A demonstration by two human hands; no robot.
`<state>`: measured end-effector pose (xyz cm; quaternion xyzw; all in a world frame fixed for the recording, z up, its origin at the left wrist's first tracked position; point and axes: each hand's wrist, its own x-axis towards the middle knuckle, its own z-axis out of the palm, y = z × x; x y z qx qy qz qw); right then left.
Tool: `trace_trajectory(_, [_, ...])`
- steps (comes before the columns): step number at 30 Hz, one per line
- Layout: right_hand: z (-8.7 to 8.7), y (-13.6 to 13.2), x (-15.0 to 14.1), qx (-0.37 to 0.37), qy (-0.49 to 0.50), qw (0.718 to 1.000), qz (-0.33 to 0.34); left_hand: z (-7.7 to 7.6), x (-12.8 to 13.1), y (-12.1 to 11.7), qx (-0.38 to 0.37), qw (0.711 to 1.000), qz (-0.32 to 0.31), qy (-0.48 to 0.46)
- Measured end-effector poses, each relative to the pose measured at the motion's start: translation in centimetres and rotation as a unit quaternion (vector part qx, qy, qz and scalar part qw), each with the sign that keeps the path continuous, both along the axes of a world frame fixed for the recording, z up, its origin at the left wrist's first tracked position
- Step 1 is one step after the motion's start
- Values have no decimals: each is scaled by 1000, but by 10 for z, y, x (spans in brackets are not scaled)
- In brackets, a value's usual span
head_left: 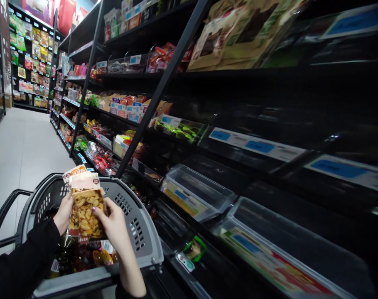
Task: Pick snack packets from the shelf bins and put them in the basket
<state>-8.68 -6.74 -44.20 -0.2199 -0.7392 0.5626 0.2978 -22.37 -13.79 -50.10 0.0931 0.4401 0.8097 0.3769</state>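
Observation:
Several flat snack packets (88,214) are fanned together above the basket, the front one printed with golden-brown sliced food. My left hand (63,212) is closed on their left edge. On the right side, my right hand (111,218) pinches the front packet, thumb lying over its face. Below both hands is a grey shopping basket (145,232) with slotted walls and a black handle. Inside it lie more packaged goods (103,257), dark and partly covered by my hands and the packets. Both forearms wear dark sleeves, the right one pushed back.
Black shelving (158,99) runs along the right, close to the basket. Clear plastic bins (198,187) with blue price labels stand on the lower shelves. To the left is a pale tiled aisle floor (27,141); a wall of hanging packets (36,50) stands at its far end.

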Motion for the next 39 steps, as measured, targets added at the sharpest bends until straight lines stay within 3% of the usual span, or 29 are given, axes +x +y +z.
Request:
trace_trajectory(1, [0,3,7,-80,81,993,24,0,-1,0,-3,1000,-1,-2])
trace_trajectory(2, [-2,5,13,-174,172,968,57,1,-1,0,-6,1000,-4,-6])
trace_trajectory(4, [-6,12,26,-332,339,872,125,3,-1,-1,-15,1000,-12,-16])
trace_trajectory(6, [-13,20,35,-418,474,748,200,5,0,-2,-25,999,-24,-26])
trace_trajectory(10, [-26,37,45,-490,642,442,391,9,1,-4,-32,998,-42,-43])
trace_trajectory(11, [-28,41,47,-491,649,412,410,10,2,-4,-34,997,-48,-54])
trace_trajectory(12, [-30,45,48,-479,646,443,395,12,3,-4,-35,996,-55,-68])
trace_trajectory(13, [-31,49,49,-457,626,533,340,14,4,-5,-36,994,-64,-84])
trace_trajectory(15, [-31,57,50,-380,524,745,163,19,6,-6,-39,989,-81,-116])
trace_trajectory(16, [-31,61,49,-334,455,823,67,22,7,-6,-42,987,-89,-131])
trace_trajectory(17, [-30,64,48,-283,381,880,-27,25,9,-7,-46,983,-99,-145])
trace_trajectory(19, [-27,70,44,-162,229,940,-192,30,11,-9,-46,977,-122,-170])
trace_trajectory(21, [-26,72,36,-20,76,951,-299,34,12,-13,-33,969,-155,-189])
trace_trajectory(22, [-26,72,30,38,13,948,-316,35,12,-15,-23,965,-174,-196])
trace_trajectory(24, [-26,69,19,89,-35,956,-276,36,12,-18,-9,954,-217,-206])
trace_trajectory(27, [-28,63,2,98,6,979,-178,37,13,-21,8,949,-249,-193])
trace_trajectory(30, [-31,59,-9,95,66,986,-117,39,15,-21,23,960,-234,-154])
trace_trajectory(39, [-52,48,-15,84,121,985,-87,52,24,-17,-19,964,-233,-124])
